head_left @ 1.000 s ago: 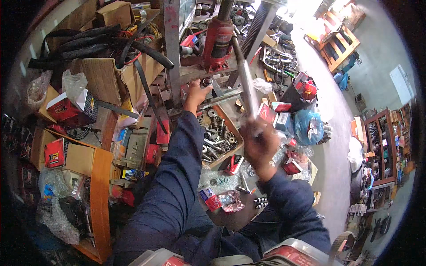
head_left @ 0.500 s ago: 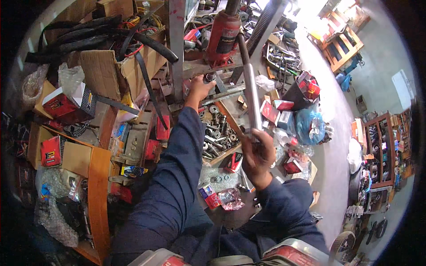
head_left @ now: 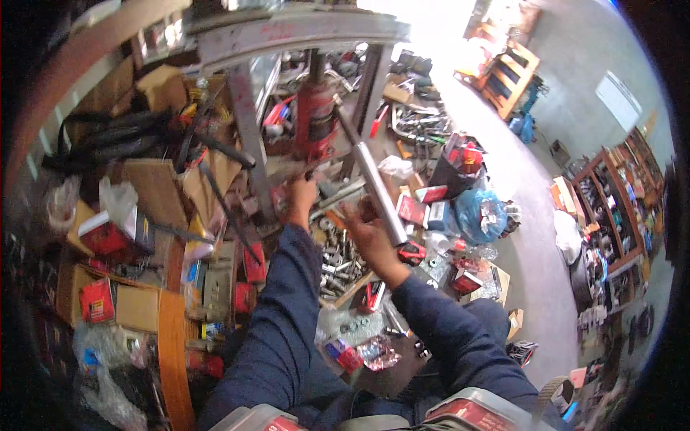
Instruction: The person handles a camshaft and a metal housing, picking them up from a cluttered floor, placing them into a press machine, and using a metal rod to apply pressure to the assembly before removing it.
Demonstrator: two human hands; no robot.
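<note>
A red bottle jack [head_left: 316, 126] stands upright in a grey steel press frame [head_left: 295, 37]. A long metal pipe handle [head_left: 379, 190] slopes from the jack down to the right. Just below the jack, my left hand [head_left: 302, 200] is closed round a small round metal part, of which only a dark tip shows now. My right hand [head_left: 370, 241] is off the handle and reaches beneath it toward the press, fingers stretched and somewhat blurred. Under my hands lies a wooden tray [head_left: 353, 289] of loose metal parts.
Cardboard boxes [head_left: 151, 179] and black hoses [head_left: 108, 140] crowd the left. To the right are a dark bin [head_left: 447, 172], a blue plastic bag [head_left: 480, 215] and small red boxes. Bubble wrap [head_left: 334, 323] with rings lies near my knees. A wooden shelf [head_left: 611, 215] stands far right.
My right hand has let go of the pipe handle and moved left and up toward the press. The left hand stays below the jack. The view has tilted, showing the frame's top beam.
</note>
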